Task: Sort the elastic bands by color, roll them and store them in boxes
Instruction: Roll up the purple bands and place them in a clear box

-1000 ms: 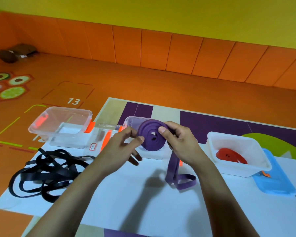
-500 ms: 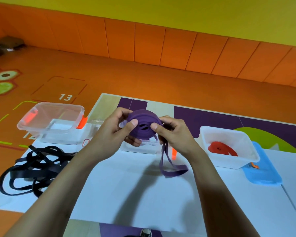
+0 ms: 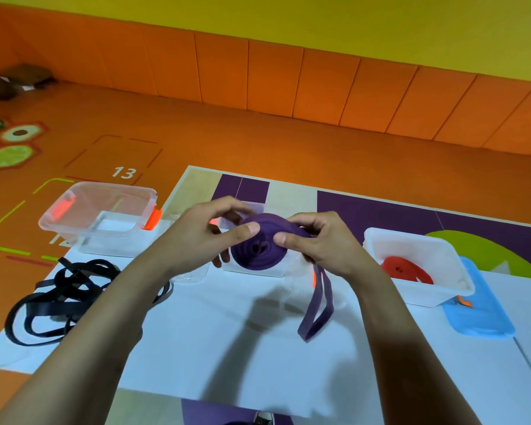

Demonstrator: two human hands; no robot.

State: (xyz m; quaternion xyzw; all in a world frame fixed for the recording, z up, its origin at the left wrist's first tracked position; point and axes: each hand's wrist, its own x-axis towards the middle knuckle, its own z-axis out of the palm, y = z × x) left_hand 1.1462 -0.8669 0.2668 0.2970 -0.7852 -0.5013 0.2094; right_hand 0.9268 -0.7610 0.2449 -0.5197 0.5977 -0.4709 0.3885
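On the white surface [image 3: 227,348], the middle clear box [image 3: 255,272] stands just behind the purple roll [image 3: 258,250]. The left hand [image 3: 196,240] and the right hand [image 3: 322,250] both pinch this roll by its edges, above the surface. Its loose tail [image 3: 316,308] hangs down on the right, under the right hand, so that hand seems nearer to feed it in.

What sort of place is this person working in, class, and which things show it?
Probably a children's playroom or activity room: orange padded wall panels, an orange floor printed with the number 13 and citrus-slice hexagons, and a colourful mat.
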